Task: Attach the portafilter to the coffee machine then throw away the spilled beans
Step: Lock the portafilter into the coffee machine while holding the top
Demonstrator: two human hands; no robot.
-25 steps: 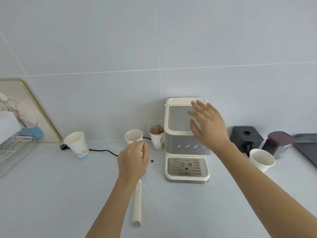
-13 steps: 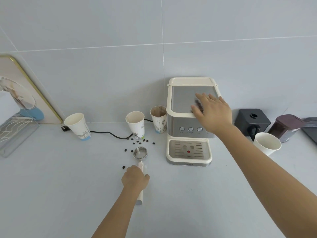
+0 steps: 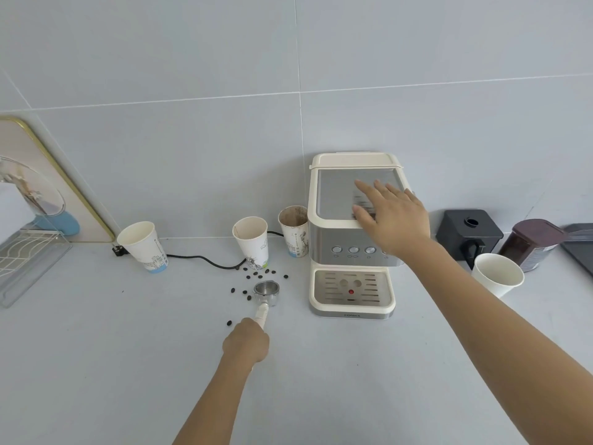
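Note:
The portafilter (image 3: 266, 292) lies on the counter left of the coffee machine (image 3: 351, 239), its steel basket pointing away from me. My left hand (image 3: 246, 341) is closed around its white handle. My right hand (image 3: 390, 216) rests flat, fingers apart, on the machine's top panel. Several dark coffee beans (image 3: 256, 274) are scattered on the counter around the basket and in front of the middle paper cup (image 3: 252, 240).
Paper cups stand at the left (image 3: 142, 245), beside the machine (image 3: 293, 231) and at the right (image 3: 495, 279). A black cable (image 3: 205, 260) runs along the wall. A black grinder (image 3: 468, 236), a dark jar (image 3: 531, 244) and a dish rack (image 3: 22, 261) flank the area.
My left hand slid back from the basket to the handle and closed on it, uncovering the beans. My right hand came down flat onto the machine's top.

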